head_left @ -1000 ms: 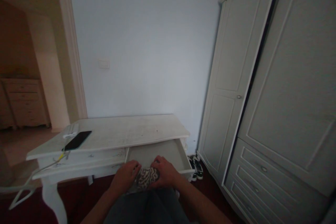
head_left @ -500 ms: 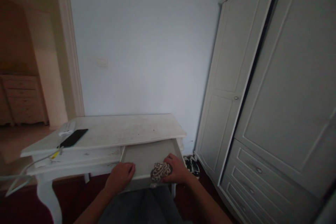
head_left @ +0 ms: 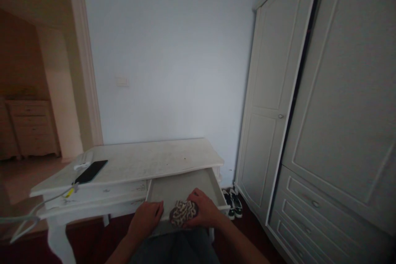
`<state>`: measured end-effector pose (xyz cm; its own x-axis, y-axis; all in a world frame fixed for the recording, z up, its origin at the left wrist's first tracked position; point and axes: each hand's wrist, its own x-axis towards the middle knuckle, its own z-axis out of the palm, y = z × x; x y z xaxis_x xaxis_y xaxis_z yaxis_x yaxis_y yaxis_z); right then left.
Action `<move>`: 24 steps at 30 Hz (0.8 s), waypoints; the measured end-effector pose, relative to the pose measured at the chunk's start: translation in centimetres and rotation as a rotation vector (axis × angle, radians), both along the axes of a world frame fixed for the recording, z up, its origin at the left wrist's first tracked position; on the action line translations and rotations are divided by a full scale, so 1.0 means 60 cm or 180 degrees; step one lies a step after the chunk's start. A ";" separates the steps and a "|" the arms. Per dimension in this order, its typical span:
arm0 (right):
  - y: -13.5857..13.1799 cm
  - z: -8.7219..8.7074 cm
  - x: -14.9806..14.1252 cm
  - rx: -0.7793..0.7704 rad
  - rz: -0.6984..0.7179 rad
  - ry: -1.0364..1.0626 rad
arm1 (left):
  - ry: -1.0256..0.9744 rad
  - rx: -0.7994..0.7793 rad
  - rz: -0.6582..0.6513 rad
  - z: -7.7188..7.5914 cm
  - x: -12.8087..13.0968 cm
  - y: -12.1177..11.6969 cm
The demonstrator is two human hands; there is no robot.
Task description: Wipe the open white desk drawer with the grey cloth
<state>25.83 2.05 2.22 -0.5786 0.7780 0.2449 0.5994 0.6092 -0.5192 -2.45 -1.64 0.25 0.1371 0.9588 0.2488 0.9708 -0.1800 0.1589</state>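
Note:
A white desk [head_left: 154,156] stands before me with its right drawer [head_left: 173,183] pulled out toward my lap. My left hand [head_left: 145,218] is closed at the drawer's front left corner, fingers curled over the edge. In my right hand [head_left: 204,208] is a rounded brown-and-cream patterned bundle [head_left: 183,213], which looks like cloth; its exact kind cannot be made out. It is held over the drawer's front edge, fingers along its right side. The part of the drawer front behind the bundle and hands is hidden.
A dark phone [head_left: 92,171] with a cable [head_left: 55,196] lies on the desk's left end beside a small white item [head_left: 83,163]. Dark shoes [head_left: 233,204] stand on the red floor. A grey-white wardrobe [head_left: 272,90] rises at the right; a doorway is at the left.
The patterned bundle has shifted left along the drawer's front, still in my right hand. My left hand stays at the drawer's corner. The whole view has tilted slightly up.

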 end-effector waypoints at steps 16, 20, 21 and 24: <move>0.005 0.001 -0.035 0.0117 0.0053 -0.0333 | -0.0610 0.0156 -0.0137 -0.004 -0.010 -0.007; -0.003 0.000 -0.130 0.0260 0.0264 -0.0389 | -0.1439 0.0398 -0.0335 0.006 -0.019 -0.012; -0.004 0.001 -0.142 0.0256 0.0308 -0.0389 | -0.1563 0.0398 -0.0329 0.008 -0.021 -0.012; -0.003 0.006 -0.145 0.0170 0.0388 -0.0366 | -0.1644 0.0211 -0.0302 0.011 -0.022 -0.009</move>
<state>17.13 1.87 2.59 -0.6943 0.6881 0.2107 0.5731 0.7058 -0.4165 -3.75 -2.16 0.91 0.0660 0.9280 0.3666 0.7479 -0.2892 0.5975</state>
